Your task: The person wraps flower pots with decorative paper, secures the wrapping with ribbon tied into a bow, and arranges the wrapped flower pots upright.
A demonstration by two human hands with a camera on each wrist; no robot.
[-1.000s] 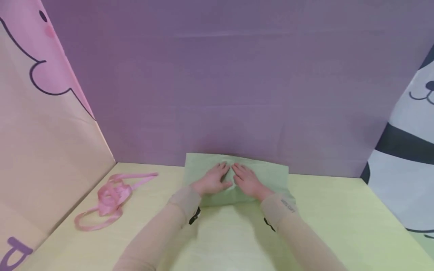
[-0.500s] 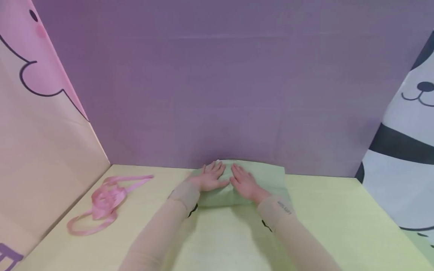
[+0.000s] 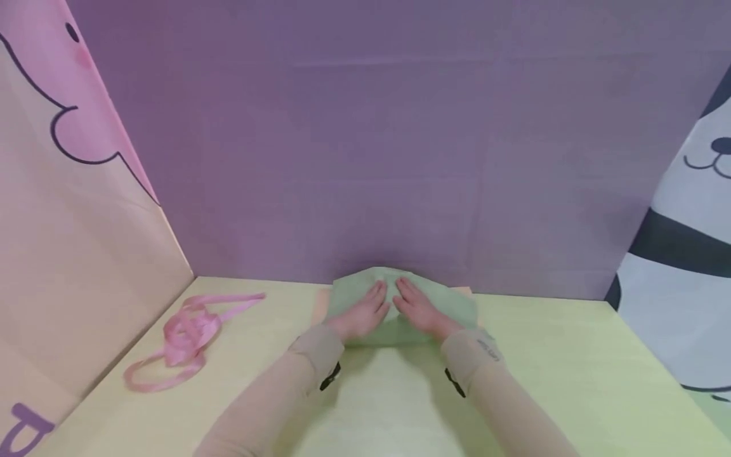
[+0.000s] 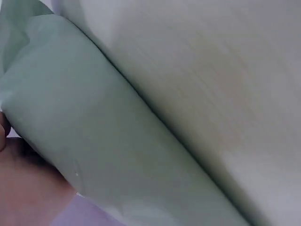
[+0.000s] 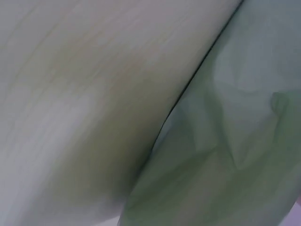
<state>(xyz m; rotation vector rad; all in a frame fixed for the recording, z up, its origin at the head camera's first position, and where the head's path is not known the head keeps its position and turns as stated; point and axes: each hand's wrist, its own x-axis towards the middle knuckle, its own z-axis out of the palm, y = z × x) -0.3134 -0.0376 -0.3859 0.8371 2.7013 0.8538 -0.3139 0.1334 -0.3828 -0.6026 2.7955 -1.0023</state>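
Observation:
A pale green sheet of wrapping paper [image 3: 440,297] lies bunched into a low bundle near the back of the table, its far edge rising to a blunt peak. Peach-coloured edges [image 3: 321,304] show at its left and right sides. My left hand [image 3: 365,312] rests on the left half with fingers extended toward the back. Opposite it, my right hand [image 3: 419,311] presses on the right half, fingers straight and angled inward. In the left wrist view the paper [image 4: 108,127] has a smooth front side; in the right wrist view the paper [image 5: 225,160] is creased.
A loose tangle of pink ribbon [image 3: 185,336] lies on the left of the pale wooden table [image 3: 388,406]. A purple backdrop [image 3: 388,158] stands right behind the paper, with printed side panels at left and right.
The paper's back outline went from a wide, nearly straight edge to a narrower peaked one, and peach edges now show beside it. My left hand spread over the left side, then moved back inward.

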